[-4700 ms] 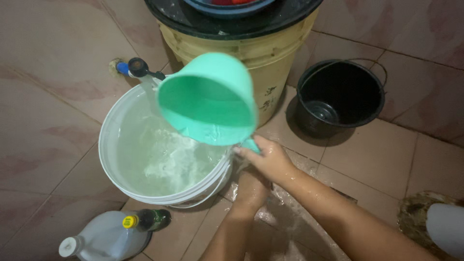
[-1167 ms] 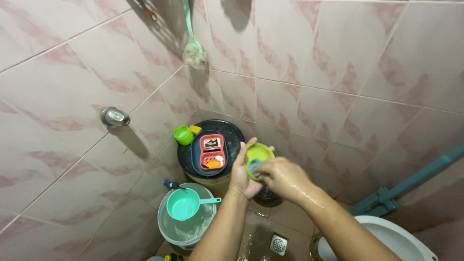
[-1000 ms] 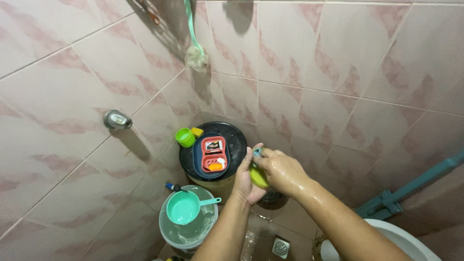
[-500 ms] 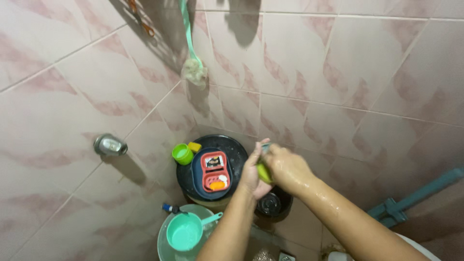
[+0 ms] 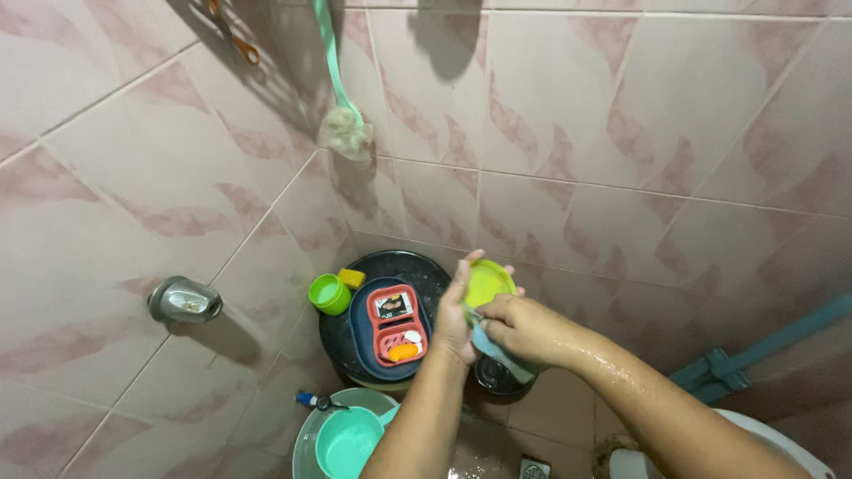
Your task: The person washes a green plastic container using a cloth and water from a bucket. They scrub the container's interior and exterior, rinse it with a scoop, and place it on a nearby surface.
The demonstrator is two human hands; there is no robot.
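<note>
Lid (image 5: pixel 487 282) has turned face-on since half a second ago, cloth (image 5: pixel 497 348) now below it. Left hand (image 5: pixel 460 312) clamped on lid's left edge, right hand (image 5: pixel 522 326) closed on cloth. Teal dipper (image 5: pixel 348 441) lower left of lid; dark tray (image 5: pixel 390 323) just left of it.

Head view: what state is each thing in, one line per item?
Left hand: holding the lime-green dish upright.
Right hand: pressing a blue-grey cloth against the dish's lower edge.
Teal dipper: sitting in the white bucket.
Green cup: upright on the black lid.
Red soap box: open, in a blue tray.
</note>
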